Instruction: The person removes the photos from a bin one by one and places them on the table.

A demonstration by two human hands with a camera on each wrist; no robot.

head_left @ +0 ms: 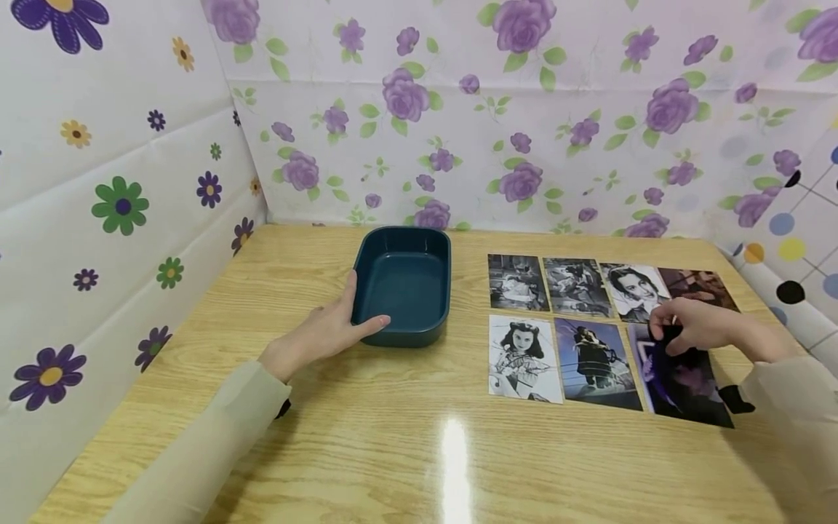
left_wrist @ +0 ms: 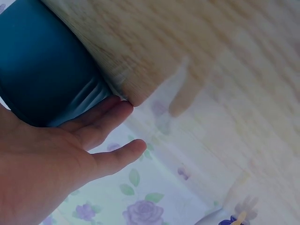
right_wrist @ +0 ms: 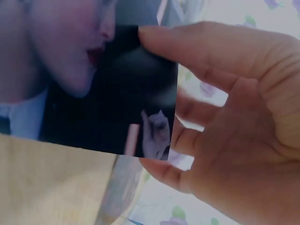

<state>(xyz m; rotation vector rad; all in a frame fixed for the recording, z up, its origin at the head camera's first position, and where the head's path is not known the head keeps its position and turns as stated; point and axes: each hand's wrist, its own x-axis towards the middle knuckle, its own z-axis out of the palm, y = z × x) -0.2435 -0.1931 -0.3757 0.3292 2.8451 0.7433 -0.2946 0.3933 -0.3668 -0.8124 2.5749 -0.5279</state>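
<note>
On the wooden table, a deep blue-green rectangular dish (head_left: 412,338) stands left of the photos. My left hand (head_left: 324,324) rests against its near left corner, thumb at the near rim and fingers stretched along the outer left wall; the left wrist view shows these fingers straight beside the dish (left_wrist: 47,61). At the right, my right hand (head_left: 703,324) pinches a dark photo (right_wrist: 117,84) by its edge, thumb on the printed face and fingers behind. It shows part of a face on black. In the head view the hand is over the lower right photo (head_left: 648,364).
Upper-row photos include a black-and-white print (head_left: 517,284), another (head_left: 577,287), a portrait (head_left: 631,291) and a brownish one (head_left: 700,287). Below lie a signed-looking portrait (head_left: 524,356) and a blue-toned photo (head_left: 596,364). A flowered wall covering (head_left: 406,145) closes off the back.
</note>
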